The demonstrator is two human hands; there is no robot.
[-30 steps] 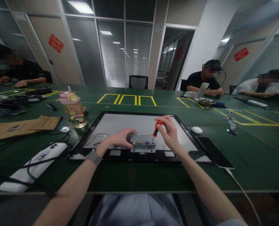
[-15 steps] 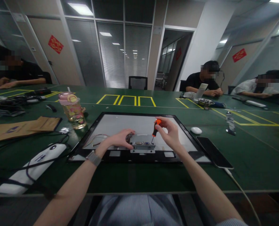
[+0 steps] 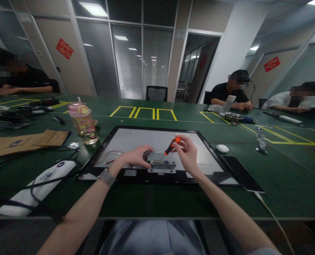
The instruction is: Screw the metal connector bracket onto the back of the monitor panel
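Observation:
My right hand (image 3: pixel 186 150) grips an orange-and-black screwdriver (image 3: pixel 171 146) by its handle. The thin shaft slants down to the left, its tip near the left end of the connectors on a grey metal bracket (image 3: pixel 161 170); whether it touches a screw is too small to tell. On the bracket's left side, my left hand (image 3: pixel 136 156) is curled with thumb at the front corner and fingers behind, holding it. Beneath lies a flat panel (image 3: pixel 125 138) with a pale back and black frame. Thin wires (image 3: pixel 104 157) lie on the panel beside my left wrist.
To the left are a pink-lidded bottle (image 3: pixel 83 124), a brown paper bag (image 3: pixel 27 141) and a white power bank-like device (image 3: pixel 37 187) with black cables. At right lie a phone (image 3: pixel 242 173) on a cable and a white case (image 3: pixel 222 148). Several people sit across the green table (image 3: pixel 147 202).
The screwdriver has swung from nearly upright to a slant, and its tip has moved from the bracket's right end to its left. My left hand stays in place.

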